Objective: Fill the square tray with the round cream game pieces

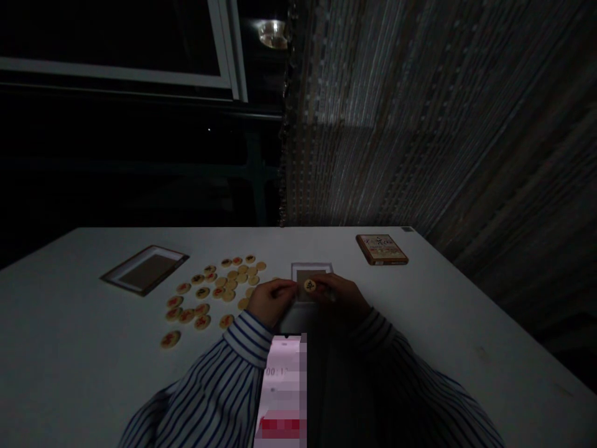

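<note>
My right hand [346, 295] pinches a round Chinese chess piece [310, 285] with a dark character on its face, holding it over a small box tray [311, 267] with a pale rim and a brown bottom. At the tray's left side is my left hand [271, 301], its thumb and finger pressed together; whether anything is between them I cannot make out. Several loose chess pieces [228, 295] are spread to the left of my left hand, some showing red or dark characters, others blank side up. My hands hide part of the tray.
An open box part [145, 269] lies at the left, a printed box [382, 249] at the back right of the white table [448, 348]. A lit phone [282, 386] is between my forearms. Beaded strands [364, 124] hang behind the table; the room is dim.
</note>
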{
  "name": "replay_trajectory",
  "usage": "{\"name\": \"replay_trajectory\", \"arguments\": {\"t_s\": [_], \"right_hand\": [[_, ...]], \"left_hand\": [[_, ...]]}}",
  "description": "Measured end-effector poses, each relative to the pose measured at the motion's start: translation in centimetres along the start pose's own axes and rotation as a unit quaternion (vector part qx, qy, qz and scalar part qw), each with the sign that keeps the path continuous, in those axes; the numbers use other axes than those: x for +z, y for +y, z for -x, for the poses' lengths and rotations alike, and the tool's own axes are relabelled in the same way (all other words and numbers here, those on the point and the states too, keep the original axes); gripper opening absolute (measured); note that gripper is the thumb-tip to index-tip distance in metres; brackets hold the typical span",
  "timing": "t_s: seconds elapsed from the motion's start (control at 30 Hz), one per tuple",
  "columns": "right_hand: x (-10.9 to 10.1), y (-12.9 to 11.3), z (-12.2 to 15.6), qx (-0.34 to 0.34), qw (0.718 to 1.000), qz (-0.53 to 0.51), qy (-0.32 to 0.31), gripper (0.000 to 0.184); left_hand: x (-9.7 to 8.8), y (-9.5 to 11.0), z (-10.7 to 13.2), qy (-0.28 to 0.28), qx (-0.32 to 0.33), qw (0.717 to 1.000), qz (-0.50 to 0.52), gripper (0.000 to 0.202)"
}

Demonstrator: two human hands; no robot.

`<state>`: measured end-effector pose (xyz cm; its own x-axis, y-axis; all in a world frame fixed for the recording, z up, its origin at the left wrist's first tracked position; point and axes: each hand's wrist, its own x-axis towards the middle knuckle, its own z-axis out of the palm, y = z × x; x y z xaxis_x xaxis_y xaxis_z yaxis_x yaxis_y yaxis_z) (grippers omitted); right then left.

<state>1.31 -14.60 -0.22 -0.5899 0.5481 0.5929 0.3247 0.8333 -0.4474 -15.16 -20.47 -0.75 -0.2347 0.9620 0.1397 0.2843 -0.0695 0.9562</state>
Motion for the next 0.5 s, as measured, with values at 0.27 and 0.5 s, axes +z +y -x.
{"name": "replay_trajectory", "arguments": {"t_s": [0.27,0.5], "right_hand": [[-0.9,0.4,0.1,0.030,0.999,0.020,0.003,0.024],[-1.5,0.7,0.5,0.075,0.997,0.006,-0.019,0.026]], "left_hand": [[-0.6,-0.8,0.2,-0.056,0.224,0.923,-0.309,0.021],[-0.6,-1.6,0.1,-0.102,0.244,0.876,-0.402,0.018]]}}
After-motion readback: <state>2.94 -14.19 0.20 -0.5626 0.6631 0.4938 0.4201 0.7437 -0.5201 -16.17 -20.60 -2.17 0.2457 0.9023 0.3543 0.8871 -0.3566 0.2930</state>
